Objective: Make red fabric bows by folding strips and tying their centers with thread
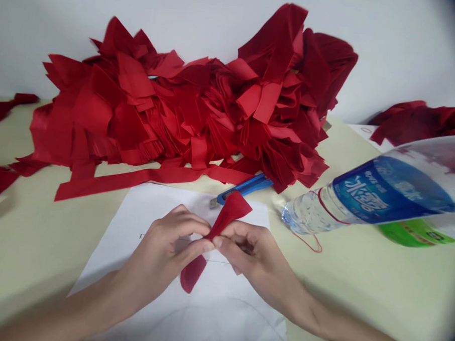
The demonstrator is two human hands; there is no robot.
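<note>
My left hand [167,248] and my right hand [246,252] meet over a white sheet of paper [142,222] and pinch the middle of a small red fabric piece [231,211]. The piece is gathered at the pinch, so one end fans up to the right and the other end hangs down below my left fingers. Both hands have their fingers closed on it. A blue stapler [245,186] lies just beyond the hands, at the paper's far edge.
A big heap of red fabric strips and squares [193,98] fills the back of the beige table [376,287]. A clear water bottle with a blue label [377,194] lies tilted at right, over something green [416,234]. More red fabric [418,121] sits far right.
</note>
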